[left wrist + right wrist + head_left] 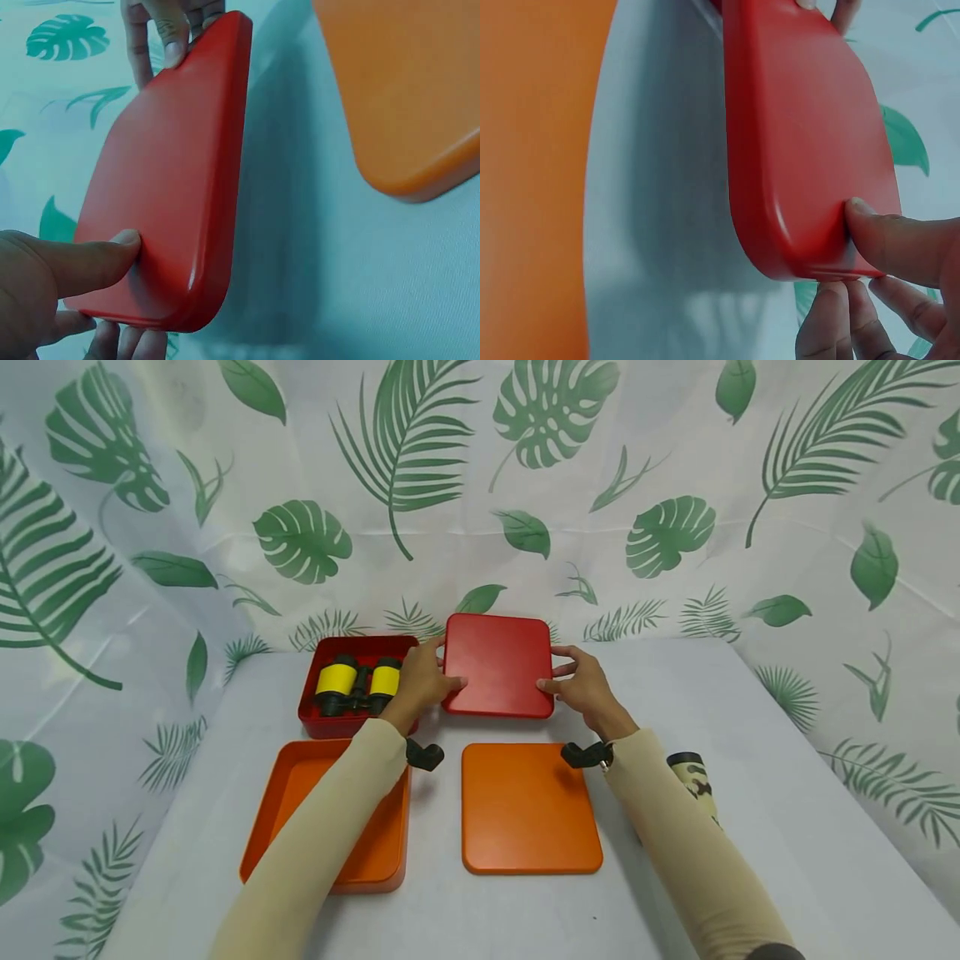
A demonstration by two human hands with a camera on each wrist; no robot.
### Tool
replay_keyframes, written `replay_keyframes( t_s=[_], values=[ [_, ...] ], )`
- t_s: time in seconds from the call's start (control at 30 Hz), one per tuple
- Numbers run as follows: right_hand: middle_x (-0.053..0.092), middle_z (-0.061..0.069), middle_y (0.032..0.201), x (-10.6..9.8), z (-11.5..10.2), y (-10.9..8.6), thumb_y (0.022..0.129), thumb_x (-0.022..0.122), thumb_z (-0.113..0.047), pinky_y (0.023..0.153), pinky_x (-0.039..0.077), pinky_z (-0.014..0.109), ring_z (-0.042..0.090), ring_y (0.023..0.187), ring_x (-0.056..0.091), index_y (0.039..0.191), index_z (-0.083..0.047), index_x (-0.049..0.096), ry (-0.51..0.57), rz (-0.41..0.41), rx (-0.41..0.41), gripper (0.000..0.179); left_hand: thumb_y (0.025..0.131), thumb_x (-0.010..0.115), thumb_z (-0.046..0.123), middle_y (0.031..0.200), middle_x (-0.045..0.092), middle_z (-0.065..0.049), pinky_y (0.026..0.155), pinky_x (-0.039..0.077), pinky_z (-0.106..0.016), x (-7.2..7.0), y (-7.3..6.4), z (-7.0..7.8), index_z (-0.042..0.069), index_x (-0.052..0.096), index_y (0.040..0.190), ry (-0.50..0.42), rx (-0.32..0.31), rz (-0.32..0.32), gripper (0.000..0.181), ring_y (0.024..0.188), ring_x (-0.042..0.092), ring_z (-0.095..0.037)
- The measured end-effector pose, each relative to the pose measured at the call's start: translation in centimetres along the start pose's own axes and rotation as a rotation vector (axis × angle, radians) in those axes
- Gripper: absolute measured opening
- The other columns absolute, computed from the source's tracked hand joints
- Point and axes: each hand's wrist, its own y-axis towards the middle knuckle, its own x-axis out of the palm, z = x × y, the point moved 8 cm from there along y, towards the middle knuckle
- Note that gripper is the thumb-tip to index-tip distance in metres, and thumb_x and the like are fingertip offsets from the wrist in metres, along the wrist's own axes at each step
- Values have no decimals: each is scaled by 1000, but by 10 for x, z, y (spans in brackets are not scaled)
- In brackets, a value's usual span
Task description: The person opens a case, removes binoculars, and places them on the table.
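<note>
A red square lid (498, 665) is held up off the table, tilted, between both hands. My left hand (424, 679) grips its left edge, thumb on the top face and fingers beneath. On the opposite edge my right hand (584, 687) pinches the lid the same way, as the right wrist view shows with the thumb (900, 238) on the red face. Left of the lid stands a red box (322, 727), and black and yellow binoculars (337, 680) lie inside it, partly hidden by my left hand.
An orange box (292, 777) sits at the front left, partly under my left forearm. An orange lid (528, 810) lies flat in the middle of the table. A camouflage-patterned cylinder (692, 774) is beside my right forearm, partly covered. Leaf-print cloth (450, 460) hangs behind.
</note>
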Motion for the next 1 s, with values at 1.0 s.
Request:
replay_keyframes(
  t_s=[1.0],
  values=[
    [59, 21, 138, 1, 32, 12, 100, 73, -12, 106, 55, 49, 36, 116, 58, 164, -18, 40, -135, 8, 98, 73, 91, 85, 22, 146, 59, -18, 118, 48, -48, 45, 13, -9, 6, 44, 158, 161, -78, -69, 80, 135, 51, -35]
  ],
)
